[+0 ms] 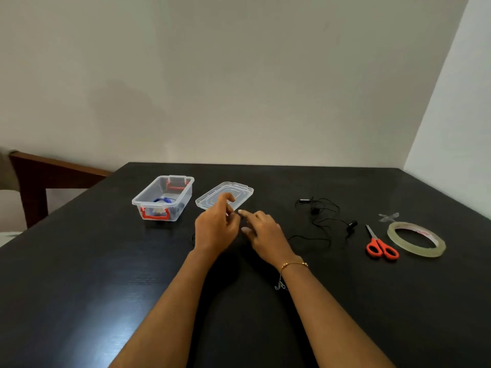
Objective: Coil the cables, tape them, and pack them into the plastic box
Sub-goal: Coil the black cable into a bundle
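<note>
My left hand and my right hand meet above the middle of the black table. The left fingers are pinched together, and a short loop of thin black cable shows just left of that hand. My right index fingertip touches the left fingertips; the dark cable is lost against the table there. The clear plastic box with red handles stands at the back left, open, with a coiled blue cable inside. Its clear lid lies right behind my hands. A loose black earphone cable sprawls to the right.
Red-handled scissors lie right of the earphone cable, with a roll of clear tape beside them. Two cut tape strips are stuck crosswise on the table behind the roll. A wooden chair stands at the far left, with the wall close behind.
</note>
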